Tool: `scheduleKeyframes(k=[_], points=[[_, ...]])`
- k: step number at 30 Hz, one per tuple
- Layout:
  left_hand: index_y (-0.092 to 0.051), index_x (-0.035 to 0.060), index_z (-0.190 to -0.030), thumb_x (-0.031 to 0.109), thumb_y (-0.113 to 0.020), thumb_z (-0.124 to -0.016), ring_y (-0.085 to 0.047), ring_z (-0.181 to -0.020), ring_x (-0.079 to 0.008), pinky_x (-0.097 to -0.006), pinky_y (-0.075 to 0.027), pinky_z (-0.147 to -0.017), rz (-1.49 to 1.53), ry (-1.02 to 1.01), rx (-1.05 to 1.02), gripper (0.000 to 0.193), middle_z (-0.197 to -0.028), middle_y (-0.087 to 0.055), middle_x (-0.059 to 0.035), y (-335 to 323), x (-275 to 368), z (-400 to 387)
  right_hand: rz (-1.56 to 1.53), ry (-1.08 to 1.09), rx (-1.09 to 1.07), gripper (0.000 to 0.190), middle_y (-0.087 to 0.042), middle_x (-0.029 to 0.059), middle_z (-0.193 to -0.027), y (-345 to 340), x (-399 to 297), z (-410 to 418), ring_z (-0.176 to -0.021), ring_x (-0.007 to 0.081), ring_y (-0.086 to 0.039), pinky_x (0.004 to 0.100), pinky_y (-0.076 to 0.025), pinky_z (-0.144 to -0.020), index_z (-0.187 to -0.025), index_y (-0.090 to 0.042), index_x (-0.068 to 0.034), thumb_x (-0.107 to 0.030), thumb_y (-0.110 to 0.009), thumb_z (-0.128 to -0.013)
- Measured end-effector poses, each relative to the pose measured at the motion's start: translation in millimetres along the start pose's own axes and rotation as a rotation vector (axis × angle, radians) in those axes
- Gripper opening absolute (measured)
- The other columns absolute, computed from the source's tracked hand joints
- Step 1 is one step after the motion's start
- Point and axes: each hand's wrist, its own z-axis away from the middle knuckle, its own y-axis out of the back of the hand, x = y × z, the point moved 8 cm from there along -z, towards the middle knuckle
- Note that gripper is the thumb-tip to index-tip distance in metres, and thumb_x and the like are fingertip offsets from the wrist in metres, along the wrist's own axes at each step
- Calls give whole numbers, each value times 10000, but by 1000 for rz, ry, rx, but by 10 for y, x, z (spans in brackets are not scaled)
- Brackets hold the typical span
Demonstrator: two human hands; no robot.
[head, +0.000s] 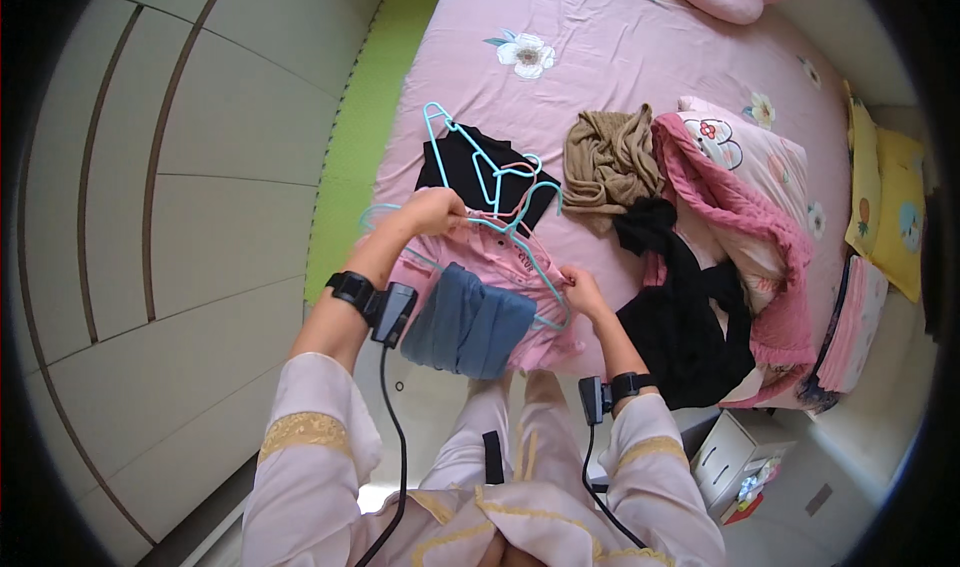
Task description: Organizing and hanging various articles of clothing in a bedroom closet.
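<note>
A pink shirt (495,250) with dark lettering lies at the near edge of the bed, partly under a turquoise hanger (516,229). My left hand (436,211) grips the shirt near its collar, by one arm of that hanger. With the fingertips of my right hand (583,291) I pinch the shirt's other side, close to the hanger's opposite arm. A folded blue-grey garment (469,323) covers the shirt's lower part. Beyond the shirt, a light-blue hanger (480,150) rests on a folded black garment (469,165). A pink hanger (527,192) shows among the hangers.
Right of my hands lie a brown knit garment (609,158), a black garment (675,342) and a pink quilt (750,214). Tall cabinet doors (232,109) flank the bed (585,34) on the left, across a green foam mat (360,116). A small drawer unit (731,454) stands lower right.
</note>
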Motion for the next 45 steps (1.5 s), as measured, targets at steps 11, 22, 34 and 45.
scheduleKeyframes(k=[11,22,34,45], points=[[-621,167,-994,90,-611,-690,-520,-961,-239,-394,-446,-799,-591,-81,621,313,-988,-565,-30,325,91,-711,52,-268,299,222,-625,112,-750,297,602,129,-739,210,-609,308,-474,-686,-908,-617,-18,1,-518,-710],[-591,103,-792,135,-546,-723,-587,-762,-294,-426,-467,-663,-880,29,459,89,-778,-584,-101,825,129,-902,-21,-169,761,150,-583,73,-846,1409,-121,1192,-751,128,-588,237,-473,-686,-901,-596,13,38,-528,-769],[-595,67,-701,73,-563,-712,-570,-670,-286,-400,-452,-570,-922,-363,603,34,-728,-538,-97,1020,2710,-235,86,165,936,619,-421,154,-1269,1783,-1639,1661,-1154,301,-428,363,-312,-990,-1245,-422,-22,-104,-661,-680],[-637,93,-846,138,-686,-623,-538,-864,-273,-374,-451,-723,-241,-1053,24,232,-892,-566,-69,-1917,4130,-655,-544,-287,707,359,-529,-8,-654,1774,-410,2936,-592,63,-498,227,-428,-557,-1156,-544,-39,-84,-588,-802]])
